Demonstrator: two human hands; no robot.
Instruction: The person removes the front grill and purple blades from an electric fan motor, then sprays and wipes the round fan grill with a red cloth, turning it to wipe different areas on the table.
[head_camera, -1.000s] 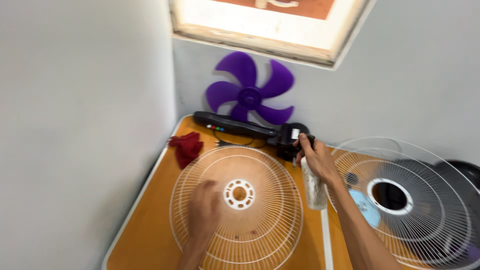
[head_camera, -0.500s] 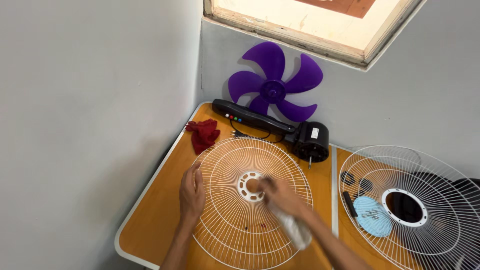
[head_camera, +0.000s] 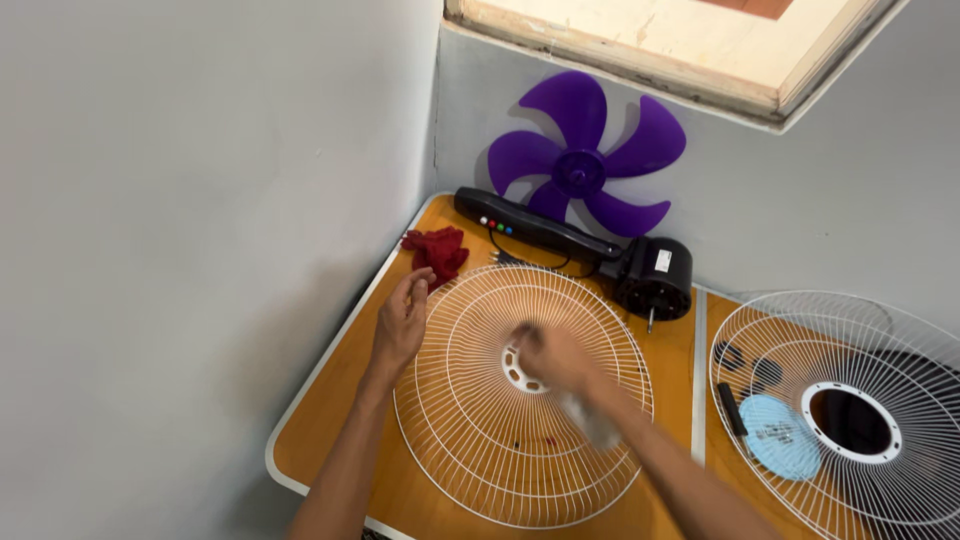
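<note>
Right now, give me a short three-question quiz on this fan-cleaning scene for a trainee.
1. True or false: the left hand rests at the rim of the white wire fan guard.
2. The purple fan blade is: A) lying flat on the table, B) leaning against the wall, C) mounted on the motor.
3. What colour is the crumpled cloth in the table's corner?

Key: 1 true; 2 B; 3 red.

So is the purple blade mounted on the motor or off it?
Off: the purple blade leans against the wall, apart from the black motor.
</note>
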